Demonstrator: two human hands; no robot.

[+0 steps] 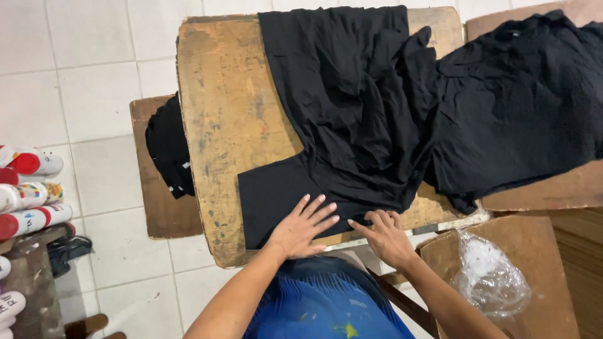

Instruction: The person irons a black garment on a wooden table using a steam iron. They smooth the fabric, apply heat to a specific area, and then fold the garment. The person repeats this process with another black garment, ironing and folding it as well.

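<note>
Floor: white tiled floor [81, 75] is filling the left and top of the view, seen from above.
Work table: a worn wooden table [226, 113] with scuffed, stained paint is standing in the middle, running away from the person.
Main garment: a black garment [352, 107] is lying spread along the table, rumpled in the middle, with one flat sleeve-like flap reaching toward the near edge.
Second garment: another black cloth [527, 107] is lying in a heap to the right, touching the first and spilling over a second wooden board [553, 188].
Lower stool: a smaller wooden surface [160, 213] is sitting beside the table on the left, carrying a folded stack of dark cloth [169, 150] (small white tags are showing at its edge).
Person: bare forearms are reaching forward over a blue skirt or apron [320, 301].
Plastic bag: a crumpled clear bag [490, 276] is resting on a brown board at lower right.
Bottles: white and red spray bottles [28, 201] are lying in a row at the far left.
Left hand: the left hand [301, 229] is pressing flat on the garment's near flap, fingers spread wide, holding nothing.
Right hand: the right hand [386, 235] is resting just beside it at the garment's hem, fingers curled down onto the cloth edge (whether it is pinching the fabric cannot be told).
</note>
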